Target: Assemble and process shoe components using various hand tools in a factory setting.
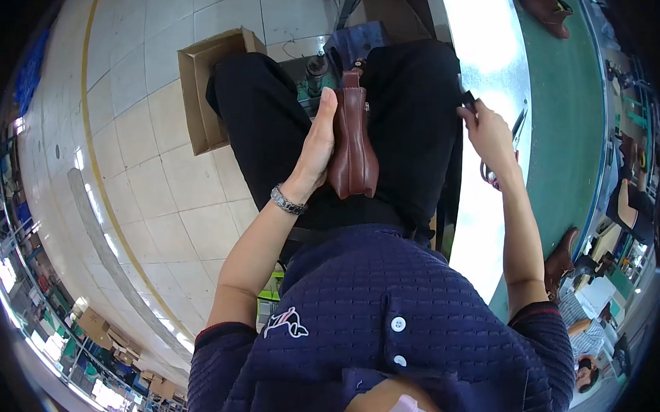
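Note:
Between my thighs, my left hand (317, 144) holds a brown leather boot upper (355, 145) from its left side. The thumb lies along the leather, while the other fingers are mostly hidden. A pull loop tops the upper, a seam runs down its middle, and a small metal piece shows at its right edge. Over the bright worktop to the right, my right hand (489, 135) pinches a small black piece (468, 100), too small to name. Scissors (489, 175) with red on their handles lie partly hidden behind that hand.
An open cardboard box (203, 103) stands on the tiled floor beside my left knee. A machine part (317, 67) rises between my knees. To the right, a green surface (558, 127) carries brown boots (561, 258). Other people are at work at the far right.

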{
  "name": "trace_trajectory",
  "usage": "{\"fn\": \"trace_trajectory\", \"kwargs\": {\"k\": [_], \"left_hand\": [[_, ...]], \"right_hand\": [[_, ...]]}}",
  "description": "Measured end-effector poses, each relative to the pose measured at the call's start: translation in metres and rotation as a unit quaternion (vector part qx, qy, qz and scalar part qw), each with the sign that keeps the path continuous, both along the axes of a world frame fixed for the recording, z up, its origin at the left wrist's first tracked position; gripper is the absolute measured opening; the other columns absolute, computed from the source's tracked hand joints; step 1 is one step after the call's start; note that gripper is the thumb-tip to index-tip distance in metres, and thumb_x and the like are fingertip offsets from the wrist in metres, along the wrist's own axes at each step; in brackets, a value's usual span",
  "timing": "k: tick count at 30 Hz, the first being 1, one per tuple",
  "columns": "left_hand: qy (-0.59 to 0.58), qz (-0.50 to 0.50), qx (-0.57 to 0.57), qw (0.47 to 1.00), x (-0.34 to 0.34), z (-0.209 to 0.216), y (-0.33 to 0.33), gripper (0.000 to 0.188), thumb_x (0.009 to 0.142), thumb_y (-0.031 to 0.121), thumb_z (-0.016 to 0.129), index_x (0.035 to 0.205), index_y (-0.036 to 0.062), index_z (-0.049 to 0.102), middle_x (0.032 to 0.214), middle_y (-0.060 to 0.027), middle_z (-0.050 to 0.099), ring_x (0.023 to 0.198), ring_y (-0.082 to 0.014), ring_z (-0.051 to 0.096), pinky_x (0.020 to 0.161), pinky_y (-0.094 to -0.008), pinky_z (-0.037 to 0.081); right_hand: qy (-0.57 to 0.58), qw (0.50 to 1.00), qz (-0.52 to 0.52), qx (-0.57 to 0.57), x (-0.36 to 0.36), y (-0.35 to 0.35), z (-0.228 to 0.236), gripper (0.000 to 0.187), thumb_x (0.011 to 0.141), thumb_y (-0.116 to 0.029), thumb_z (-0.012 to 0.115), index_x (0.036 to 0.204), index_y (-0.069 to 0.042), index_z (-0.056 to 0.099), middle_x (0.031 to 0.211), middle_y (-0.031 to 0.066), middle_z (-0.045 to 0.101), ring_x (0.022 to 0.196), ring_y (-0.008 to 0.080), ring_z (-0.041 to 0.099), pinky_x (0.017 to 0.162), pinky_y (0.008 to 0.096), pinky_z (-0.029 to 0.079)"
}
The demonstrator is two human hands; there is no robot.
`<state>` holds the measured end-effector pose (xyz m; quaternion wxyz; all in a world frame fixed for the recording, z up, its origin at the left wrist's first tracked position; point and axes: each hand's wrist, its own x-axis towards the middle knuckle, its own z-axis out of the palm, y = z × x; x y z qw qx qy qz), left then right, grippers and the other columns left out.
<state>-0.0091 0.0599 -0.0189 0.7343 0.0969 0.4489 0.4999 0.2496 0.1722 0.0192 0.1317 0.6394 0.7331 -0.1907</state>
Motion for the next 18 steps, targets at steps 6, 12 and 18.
{"fn": "trace_trajectory", "kwargs": {"k": [6, 12, 18], "left_hand": [[0.019, -0.021, 0.017, 0.999, 0.0, 0.003, -0.005, 0.065, 0.096, 0.064, 0.038, 0.125, 0.0072, 0.051, 0.108, -0.0041, 0.059, 0.092, -0.0099, 0.057, 0.082, -0.0269, 0.049], [0.061, -0.038, 0.055, 0.996, -0.001, 0.0, -0.009, 0.053, 0.098, 0.059, 0.041, 0.114, 0.0092, 0.049, 0.099, -0.0022, 0.054, 0.088, -0.008, 0.052, 0.08, -0.0259, 0.046], [0.094, -0.002, 0.077, 0.993, 0.015, 0.002, -0.013, 0.046, 0.097, 0.053, 0.048, 0.107, 0.0085, 0.048, 0.092, -0.0003, 0.05, 0.08, -0.006, 0.047, 0.074, -0.023, 0.042]], "right_hand": [[-0.063, 0.993, -0.024, 0.096, 0.048, 0.007, -0.042, 0.035, 0.096, -0.016, 0.056, 0.13, -0.008, 0.056, 0.12, 0.02, 0.061, 0.094, 0.0327, 0.067, 0.082, 0.0423, 0.056], [0.318, 0.943, 0.097, 0.027, -0.016, -0.026, 0.009, 0.04, 0.089, -0.025, 0.068, 0.123, -0.004, 0.063, 0.12, 0.0151, 0.064, 0.106, 0.0241, 0.063, 0.091, 0.0352, 0.05], [0.392, 0.868, 0.067, -0.297, -0.08, -0.049, 0.027, 0.045, 0.087, -0.032, 0.071, 0.114, 0.005, 0.066, 0.093, 0.0156, 0.071, 0.082, 0.0176, 0.068, 0.077, 0.0289, 0.053]]}}
